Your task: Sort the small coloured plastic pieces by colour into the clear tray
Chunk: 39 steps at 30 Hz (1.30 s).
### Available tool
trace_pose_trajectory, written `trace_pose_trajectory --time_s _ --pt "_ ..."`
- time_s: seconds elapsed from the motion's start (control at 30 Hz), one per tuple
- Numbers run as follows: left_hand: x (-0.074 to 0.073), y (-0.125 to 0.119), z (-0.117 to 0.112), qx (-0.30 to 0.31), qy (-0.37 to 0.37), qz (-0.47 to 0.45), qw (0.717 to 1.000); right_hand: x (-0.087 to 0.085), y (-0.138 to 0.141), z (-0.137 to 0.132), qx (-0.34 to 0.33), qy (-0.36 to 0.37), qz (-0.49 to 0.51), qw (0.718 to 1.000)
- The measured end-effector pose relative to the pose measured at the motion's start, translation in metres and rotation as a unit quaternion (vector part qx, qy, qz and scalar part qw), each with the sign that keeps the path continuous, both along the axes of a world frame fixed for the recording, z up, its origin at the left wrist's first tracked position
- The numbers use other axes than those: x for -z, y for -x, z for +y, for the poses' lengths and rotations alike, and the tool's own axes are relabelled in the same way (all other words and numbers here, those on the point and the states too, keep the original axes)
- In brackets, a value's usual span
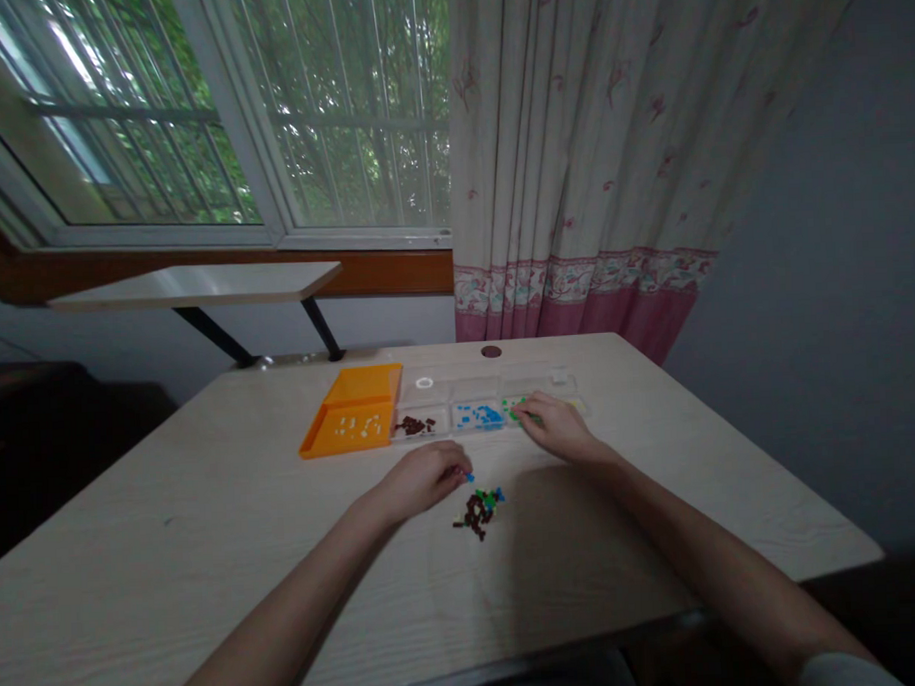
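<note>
Pinched in the fingers of my left hand [430,476] is a small blue brick [469,477], held just above the table. Close by, to the right and nearer to me, lies a pile of small bricks [476,512], mostly brown with some green and blue. My right hand [556,425] reaches over a clear compartment of green bricks [511,409]; its fingers are bent together, and what they hold, if anything, is hidden. Left of that compartment, blue bricks [479,416] fill one clear compartment and brown bricks [415,426] another.
An open orange case [364,384] with white pieces [359,426] stands at the left end of the clear boxes. A raised shelf [222,283] on black legs occupies the table's back left. Behind are a window and a curtain [578,159].
</note>
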State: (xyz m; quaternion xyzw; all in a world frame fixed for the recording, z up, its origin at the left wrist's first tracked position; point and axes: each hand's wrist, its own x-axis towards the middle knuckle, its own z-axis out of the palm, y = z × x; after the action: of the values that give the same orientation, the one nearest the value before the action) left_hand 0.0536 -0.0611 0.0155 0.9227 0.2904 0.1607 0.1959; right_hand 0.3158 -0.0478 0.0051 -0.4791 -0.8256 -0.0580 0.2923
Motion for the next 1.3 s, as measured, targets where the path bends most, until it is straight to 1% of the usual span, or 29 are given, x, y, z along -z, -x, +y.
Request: trace_pose_trajectory --time_s 0.1,0.17,0.23,0.33,0.47,0.53,0.6,0.63,0.77,0.8,0.87,1.17,1.3 --pt "-0.003 -0.002 -0.002 -0.037 -0.016 -0.037 0.998 0.003 0.024 -0.013 -0.092 -0.015 -0.01 0.996" --pt "-0.006 -0.003 -0.003 -0.051 -0.025 -0.061 0.997 0.006 0.037 -0.022 -0.123 -0.029 -0.007 0.992" --pt "-0.009 -0.005 -0.005 -0.055 -0.029 -0.077 0.995 0.007 0.046 -0.028 -0.134 -0.04 0.0 0.99" --pt "-0.01 -0.008 -0.007 -0.053 -0.031 -0.082 0.995 0.008 0.05 -0.034 -0.136 -0.056 0.004 0.989" --pt "-0.009 -0.008 -0.008 -0.053 -0.024 -0.091 0.994 0.006 0.049 -0.033 -0.141 -0.082 0.003 0.987" --pt "-0.01 -0.007 -0.008 -0.065 -0.019 -0.098 0.993 0.003 0.046 -0.031 -0.14 -0.106 0.008 0.984" --pt "-0.011 -0.006 -0.007 -0.067 -0.017 -0.097 0.993 0.001 0.042 -0.028 -0.123 -0.139 0.023 0.982" --pt "-0.012 -0.006 -0.007 -0.054 -0.016 -0.091 0.994 -0.001 0.04 -0.027 -0.112 -0.156 0.033 0.981" --pt "-0.01 -0.006 -0.008 0.045 0.011 -0.051 0.998 -0.007 0.029 -0.021 -0.083 -0.198 0.067 0.974" --pt "-0.009 -0.007 -0.008 0.058 0.018 -0.043 0.997 -0.008 0.027 -0.021 -0.082 -0.202 0.071 0.973" --pt "-0.007 -0.008 -0.009 0.066 0.027 -0.034 0.997 -0.01 0.025 -0.02 -0.085 -0.205 0.078 0.972" --pt "-0.001 -0.01 -0.009 0.063 0.018 -0.024 0.998 -0.014 0.024 -0.02 -0.087 -0.219 0.108 0.966" --pt "0.0 -0.011 -0.009 0.06 0.015 -0.026 0.998 -0.016 0.024 -0.019 -0.088 -0.211 0.11 0.967"
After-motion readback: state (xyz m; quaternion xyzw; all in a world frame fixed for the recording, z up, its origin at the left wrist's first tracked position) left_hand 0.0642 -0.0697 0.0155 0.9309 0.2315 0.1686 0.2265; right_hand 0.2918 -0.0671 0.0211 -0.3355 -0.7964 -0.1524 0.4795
